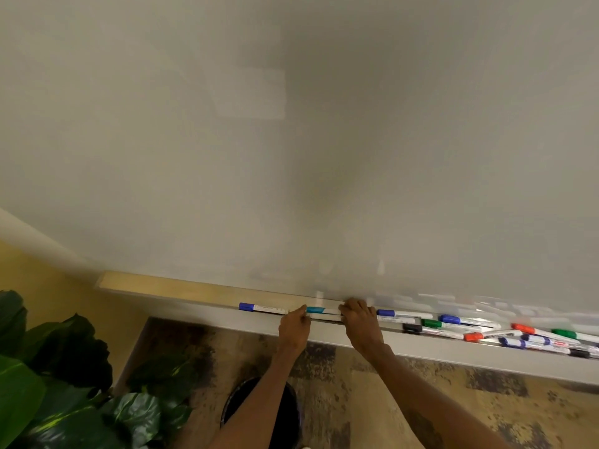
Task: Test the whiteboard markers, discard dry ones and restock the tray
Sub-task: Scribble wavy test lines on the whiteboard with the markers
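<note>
Now starting low: spotting one dark round bin [259,413] on the patterned carpet, partly hidden under the left forearm, probably standing by for dry ones. Counting one big-leafed green plant [64,384] filling the left corner. Reaching both arms up to the long grey metal tray [421,347]. Pinching the cap end of a teal-capped white marker [316,310] with the left hand [293,328], curling the fingers of the right hand [361,320] over its other end, seemingly bracing to pull the cap for a test stroke. Noting one plain white marker barrel [325,317] just below, touching it; gripped too or not, cannot tell. Counting one blue-capped white marker [262,308] lying alone to the left. Tallying roughly ten loose markers [450,325] heaped to the right: four blue caps, two green, two red-orange, two black, with blur making that shaky. Finishing on one glossy whiteboard [291,157] behind, showing no strokes.
</note>
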